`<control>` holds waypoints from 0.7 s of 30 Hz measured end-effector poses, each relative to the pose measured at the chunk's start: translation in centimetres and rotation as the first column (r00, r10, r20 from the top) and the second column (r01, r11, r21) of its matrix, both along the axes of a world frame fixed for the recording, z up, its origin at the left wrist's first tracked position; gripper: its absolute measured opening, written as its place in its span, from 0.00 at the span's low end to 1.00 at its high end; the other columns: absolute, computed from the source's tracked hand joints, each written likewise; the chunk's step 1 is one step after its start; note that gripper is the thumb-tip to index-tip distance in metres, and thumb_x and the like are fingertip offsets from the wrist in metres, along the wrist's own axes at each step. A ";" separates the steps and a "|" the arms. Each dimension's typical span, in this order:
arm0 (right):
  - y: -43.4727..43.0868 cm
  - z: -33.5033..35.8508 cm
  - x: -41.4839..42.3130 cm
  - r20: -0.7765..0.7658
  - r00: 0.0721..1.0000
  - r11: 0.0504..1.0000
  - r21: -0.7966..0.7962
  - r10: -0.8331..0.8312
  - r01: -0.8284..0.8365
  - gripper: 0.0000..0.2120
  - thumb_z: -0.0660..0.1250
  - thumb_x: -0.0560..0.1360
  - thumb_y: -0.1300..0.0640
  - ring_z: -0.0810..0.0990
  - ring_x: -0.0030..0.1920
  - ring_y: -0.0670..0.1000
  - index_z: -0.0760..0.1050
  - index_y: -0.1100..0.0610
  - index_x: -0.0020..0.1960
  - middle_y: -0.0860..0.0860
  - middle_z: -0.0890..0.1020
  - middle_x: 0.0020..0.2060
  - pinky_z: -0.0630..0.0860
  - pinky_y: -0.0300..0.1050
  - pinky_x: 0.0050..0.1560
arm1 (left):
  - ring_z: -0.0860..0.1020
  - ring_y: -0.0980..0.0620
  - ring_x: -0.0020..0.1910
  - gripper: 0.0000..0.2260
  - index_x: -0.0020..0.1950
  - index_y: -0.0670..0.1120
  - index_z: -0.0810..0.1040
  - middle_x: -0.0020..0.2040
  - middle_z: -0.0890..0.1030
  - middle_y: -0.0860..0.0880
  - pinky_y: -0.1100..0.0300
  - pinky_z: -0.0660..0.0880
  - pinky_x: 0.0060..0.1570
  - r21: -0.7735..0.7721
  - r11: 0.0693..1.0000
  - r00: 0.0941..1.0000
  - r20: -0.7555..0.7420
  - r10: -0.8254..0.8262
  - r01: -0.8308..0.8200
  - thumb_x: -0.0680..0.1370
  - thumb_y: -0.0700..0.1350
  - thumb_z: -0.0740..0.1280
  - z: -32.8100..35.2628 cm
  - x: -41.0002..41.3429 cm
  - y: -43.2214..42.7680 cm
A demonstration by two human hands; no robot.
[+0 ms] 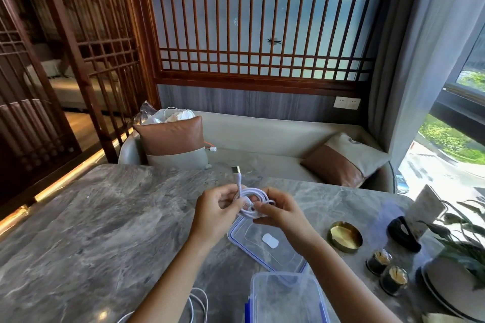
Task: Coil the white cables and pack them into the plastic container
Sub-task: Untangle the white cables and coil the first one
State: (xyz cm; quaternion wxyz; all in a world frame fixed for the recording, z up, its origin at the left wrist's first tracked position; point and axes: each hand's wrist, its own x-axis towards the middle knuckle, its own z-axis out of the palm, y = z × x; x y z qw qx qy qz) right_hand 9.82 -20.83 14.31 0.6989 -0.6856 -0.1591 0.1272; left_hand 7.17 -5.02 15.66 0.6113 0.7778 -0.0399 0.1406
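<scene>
Above the marble table [91, 217] I hold a coiled white cable [256, 200] between both hands. My left hand [216, 208] pinches its left side, and the cable's plug end sticks up past the fingers. My right hand [280, 211] grips the coil's right side. Below my hands lies a clear lid with blue trim [267, 244], flat on the table. The clear plastic container [286, 299] stands at the near edge, and I see nothing inside it. Another white cable [198, 304] lies loose by my left forearm.
To the right stand a brass dish [345, 236], two small dark toothpick jars [385, 270], a black object [402, 233] and a potted plant [462, 252]. A grey sofa with cushions [262, 139] runs behind the table.
</scene>
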 end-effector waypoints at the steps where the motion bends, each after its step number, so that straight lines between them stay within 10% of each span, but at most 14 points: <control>1: 0.3 -0.3 0.0 -0.017 1.000 1.000 0.026 -0.008 0.009 0.06 0.65 0.75 0.63 0.81 0.44 0.51 0.79 0.60 0.50 0.54 0.82 0.41 0.80 0.49 0.50 | 0.82 0.57 0.39 0.09 0.48 0.42 0.82 0.42 0.85 0.46 0.67 0.76 0.41 -0.038 0.999 1.000 -0.019 0.009 -0.010 0.72 0.32 0.67 -0.5 -0.1 0.0; 13: 3.4 -7.2 -1.8 -0.476 0.876 0.947 0.244 -0.072 0.211 0.06 0.61 0.75 0.69 0.82 0.41 0.53 0.70 0.60 0.48 0.58 0.80 0.41 0.80 0.52 0.52 | 0.80 0.52 0.37 0.10 0.51 0.42 0.78 0.42 0.81 0.44 0.61 0.77 0.39 -0.524 0.796 0.918 -0.385 0.095 -0.302 0.77 0.32 0.60 -7.9 -1.4 -1.3; 21: 3.1 -13.3 -5.7 -0.613 0.784 0.950 0.176 -0.098 0.257 0.14 0.61 0.73 0.73 0.78 0.40 0.53 0.66 0.55 0.43 0.59 0.76 0.42 0.75 0.44 0.42 | 0.79 0.49 0.41 0.08 0.48 0.48 0.74 0.40 0.82 0.45 0.58 0.79 0.36 -0.691 0.484 0.697 -0.686 -0.206 -0.537 0.78 0.36 0.60 -14.9 -5.7 -0.5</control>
